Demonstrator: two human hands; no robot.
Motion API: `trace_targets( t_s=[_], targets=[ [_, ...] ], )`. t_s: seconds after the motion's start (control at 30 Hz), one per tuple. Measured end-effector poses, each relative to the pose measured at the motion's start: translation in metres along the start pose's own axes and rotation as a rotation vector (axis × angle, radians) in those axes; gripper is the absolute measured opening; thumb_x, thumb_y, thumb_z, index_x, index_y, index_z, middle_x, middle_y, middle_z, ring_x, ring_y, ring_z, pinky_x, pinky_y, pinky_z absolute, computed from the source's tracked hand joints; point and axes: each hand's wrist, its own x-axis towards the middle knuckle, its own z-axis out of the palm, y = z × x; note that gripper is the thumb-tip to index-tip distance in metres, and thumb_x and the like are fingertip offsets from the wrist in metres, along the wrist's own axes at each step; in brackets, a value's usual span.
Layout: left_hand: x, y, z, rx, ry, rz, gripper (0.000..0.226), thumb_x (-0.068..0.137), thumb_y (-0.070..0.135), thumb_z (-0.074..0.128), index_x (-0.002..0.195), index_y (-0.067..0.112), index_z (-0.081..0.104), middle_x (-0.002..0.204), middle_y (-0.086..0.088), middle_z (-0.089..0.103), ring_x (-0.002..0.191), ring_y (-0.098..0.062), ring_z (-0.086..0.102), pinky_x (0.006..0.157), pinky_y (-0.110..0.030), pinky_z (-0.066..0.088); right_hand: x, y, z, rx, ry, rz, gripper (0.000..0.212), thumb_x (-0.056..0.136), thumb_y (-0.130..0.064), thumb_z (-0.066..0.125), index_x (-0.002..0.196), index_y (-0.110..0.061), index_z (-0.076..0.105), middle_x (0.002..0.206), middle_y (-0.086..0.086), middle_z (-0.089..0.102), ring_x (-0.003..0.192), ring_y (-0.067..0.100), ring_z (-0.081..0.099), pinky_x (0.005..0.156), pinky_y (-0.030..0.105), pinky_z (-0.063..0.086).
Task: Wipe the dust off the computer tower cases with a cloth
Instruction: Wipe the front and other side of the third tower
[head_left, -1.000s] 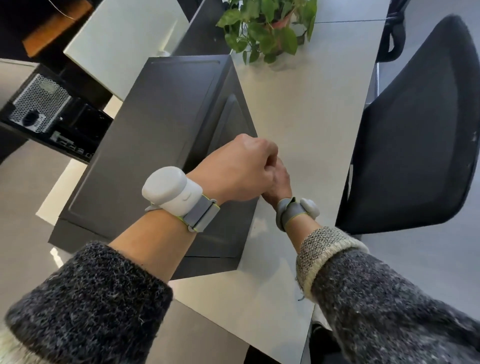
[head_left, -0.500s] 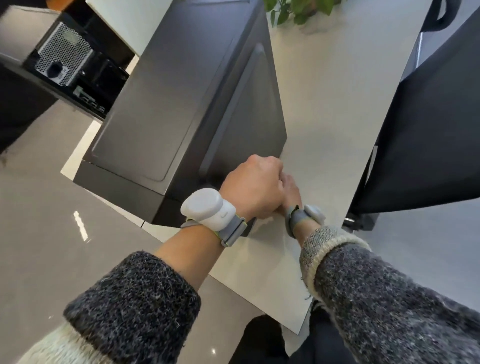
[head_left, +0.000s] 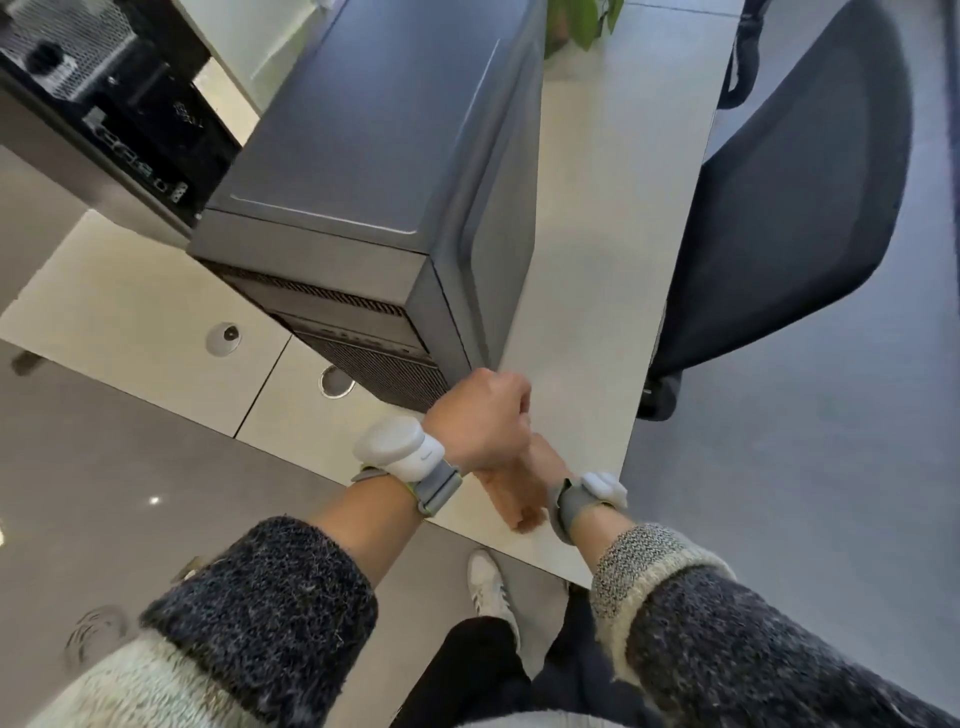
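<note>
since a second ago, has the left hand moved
Yes: against the tower case, the left hand went from mid side panel to the front corner.

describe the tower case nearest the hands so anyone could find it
On the long white desk, beside the black office chair, stands a dark grey metal tower case. Unlike the black case at far left showing rear mesh and ports, its top is smooth.

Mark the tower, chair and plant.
tower (head_left: 374, 130): head view, on its upper face.
chair (head_left: 810, 171): head view, on the black mesh.
plant (head_left: 587, 21): head view, on the leaves.
</note>
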Motion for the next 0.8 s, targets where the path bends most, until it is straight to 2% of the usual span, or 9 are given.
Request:
trace_targets(
  t_s=[0.07,0.17,0.23,0.3,0.37,0.47,0.6,0.7,0.8],
  targets=[
    [-0.012,-0.018,0.000,-0.020,-0.008,-0.021,0.012,0.095,0.022,0.055,0.090,0.019,0.065,0.097,-0.004,0.068,0.090,-0.025,0.064,0.072,-0.034,0.050,-0.012,-0.004,-0.006,0.235,0.116,0.004,0.017,0.095,-0.013,0.061,0.081,-0.020,0.068,0.071,-0.002,0.067,0.062,0.015,0.063,0.068,0.033,0.057],
    [-0.026,-0.052,-0.003,-0.086,-0.014,-0.077,0.014,0.097,0.026,0.058,0.095,0.018,0.069,0.098,-0.002,0.069,0.092,-0.023,0.063,0.075,-0.032,0.048,-0.024,-0.011,-0.021,0.486,0.422,-0.027,0.018,0.097,-0.016,0.065,0.107,-0.025,0.077,0.093,-0.014,0.072,0.089,0.003,0.067,0.078,0.006,0.047],
    [-0.034,-0.077,-0.007,-0.114,-0.002,-0.138,0.017,0.097,0.029,0.059,0.098,0.016,0.070,0.102,-0.003,0.068,0.098,-0.026,0.062,0.080,-0.034,0.049,-0.031,-0.022,-0.029,0.617,0.537,-0.032,0.018,0.100,-0.014,0.062,0.105,-0.027,0.074,0.099,-0.012,0.075,0.097,0.006,0.071,0.088,0.018,0.055],
    [-0.037,-0.103,-0.008,-0.180,0.036,-0.221,0.019,0.095,0.033,0.059,0.094,0.015,0.065,0.102,-0.007,0.066,0.098,-0.030,0.062,0.071,-0.033,0.045,-0.037,-0.030,-0.036,0.705,0.633,-0.037,0.020,0.101,-0.013,0.058,0.103,-0.025,0.074,0.103,-0.010,0.077,0.098,0.006,0.072,0.096,0.035,0.059],
    [-0.038,-0.122,-0.011,-0.294,0.120,-0.326,0.027,0.091,0.037,0.062,0.102,0.012,0.057,0.107,-0.012,0.062,0.096,-0.031,0.059,0.067,-0.033,0.041,-0.045,-0.043,-0.043,0.744,0.703,-0.069,0.025,0.099,-0.016,0.052,0.104,-0.028,0.073,0.106,-0.007,0.076,0.100,0.011,0.072,0.096,0.043,0.060],
    [-0.041,-0.139,-0.021,-0.455,0.277,-0.435,0.057,0.079,0.042,0.067,0.119,0.006,0.047,0.121,-0.016,0.053,0.109,-0.039,0.057,0.080,-0.044,0.050,-0.053,-0.073,-0.050,0.772,0.748,-0.140,0.021,0.095,-0.029,0.049,0.101,-0.034,0.069,0.106,-0.002,0.074,0.100,0.018,0.071,0.092,0.049,0.060],
    [-0.043,-0.142,-0.038,-0.632,0.525,-0.421,0.065,0.084,0.027,0.076,0.135,0.008,0.040,0.128,-0.013,0.051,0.111,-0.035,0.056,0.086,-0.046,0.051,-0.051,-0.094,-0.044,0.588,0.757,-0.201,0.015,0.096,-0.034,0.060,0.111,-0.035,0.060,0.115,-0.003,0.062,0.107,0.019,0.063,0.098,0.052,0.056],
    [-0.046,-0.143,-0.046,-0.677,0.566,-0.301,0.060,0.086,0.017,0.075,0.137,0.019,0.043,0.120,-0.001,0.060,0.101,-0.022,0.054,0.081,-0.036,0.043,-0.057,-0.097,-0.042,0.496,0.742,-0.206,0.029,0.095,-0.029,0.069,0.120,-0.035,0.056,0.118,-0.007,0.053,0.113,0.021,0.058,0.103,0.050,0.055],
    [-0.046,-0.137,-0.046,-0.678,0.561,-0.347,0.056,0.085,0.016,0.072,0.133,0.021,0.044,0.112,-0.004,0.066,0.096,-0.028,0.059,0.079,-0.037,0.047,-0.064,-0.101,-0.048,0.404,0.624,-0.209,0.055,0.088,-0.030,0.080,0.137,-0.029,0.055,0.116,-0.015,0.045,0.118,0.022,0.050,0.105,0.039,0.051]
  ],
)
